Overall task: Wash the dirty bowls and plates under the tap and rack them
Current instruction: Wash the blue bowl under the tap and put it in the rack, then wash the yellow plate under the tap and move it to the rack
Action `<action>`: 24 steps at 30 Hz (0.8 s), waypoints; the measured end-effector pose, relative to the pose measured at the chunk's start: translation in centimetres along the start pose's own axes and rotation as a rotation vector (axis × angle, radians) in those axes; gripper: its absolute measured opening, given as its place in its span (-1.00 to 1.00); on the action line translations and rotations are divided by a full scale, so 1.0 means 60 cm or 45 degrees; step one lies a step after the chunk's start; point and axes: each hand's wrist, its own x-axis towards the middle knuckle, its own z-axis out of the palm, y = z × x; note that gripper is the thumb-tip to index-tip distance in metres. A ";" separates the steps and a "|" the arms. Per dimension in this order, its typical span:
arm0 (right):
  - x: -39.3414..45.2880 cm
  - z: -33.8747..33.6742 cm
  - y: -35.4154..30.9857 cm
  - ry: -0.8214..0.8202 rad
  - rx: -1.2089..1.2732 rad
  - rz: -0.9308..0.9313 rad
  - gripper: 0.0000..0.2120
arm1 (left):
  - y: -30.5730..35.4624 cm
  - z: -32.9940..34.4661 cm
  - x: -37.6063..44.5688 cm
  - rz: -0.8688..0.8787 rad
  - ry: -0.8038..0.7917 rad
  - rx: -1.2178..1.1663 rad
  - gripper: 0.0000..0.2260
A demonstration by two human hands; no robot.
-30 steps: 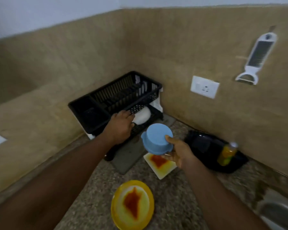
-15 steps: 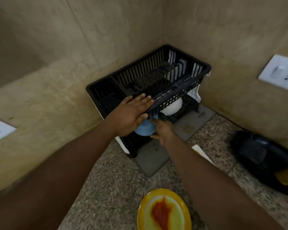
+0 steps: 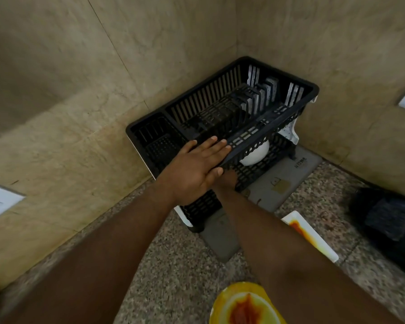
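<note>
A black two-tier dish rack (image 3: 278, 66) stands in the corner of the counter. My left hand (image 3: 192, 169) lies flat on the front rim of its upper tier, fingers spread. My right hand (image 3: 227, 181) reaches under that rim into the lower tier, and its fingers are hidden there. A white bowl (image 3: 255, 155) sits upside down in the lower tier, just right of my right hand. The blue bowl is out of sight. A yellow plate (image 3: 234, 305) smeared with red sauce lies near me. A white square plate (image 3: 313, 237) with sauce lies to the right.
A grey drying mat (image 3: 288, 183) lies under the rack on the speckled stone counter. A black tray (image 3: 388, 220) holding a dark sponge sits at the right. Tiled walls close in behind and to the left of the rack.
My right hand has carried the blue bowl from above the counter into the rack's lower tier, where it is now hidden. My left hand has stayed on the rack's front rim.
</note>
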 end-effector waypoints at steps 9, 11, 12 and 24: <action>-0.117 -0.100 0.013 -0.027 0.133 -0.090 -0.82 | 0.015 -0.002 -0.002 -0.015 -0.008 0.117 -0.48; -0.163 -0.126 0.030 -0.102 0.284 -0.040 -0.88 | 0.022 -0.007 -0.007 -0.025 -0.020 0.145 -0.48; -0.188 -0.140 0.041 -0.135 0.309 0.003 -0.87 | 0.027 -0.010 -0.012 -0.036 -0.015 0.153 -0.48; -0.437 -0.305 0.229 -0.225 -0.554 -0.070 -0.86 | 0.272 0.193 -0.244 -0.529 0.204 -0.522 -0.51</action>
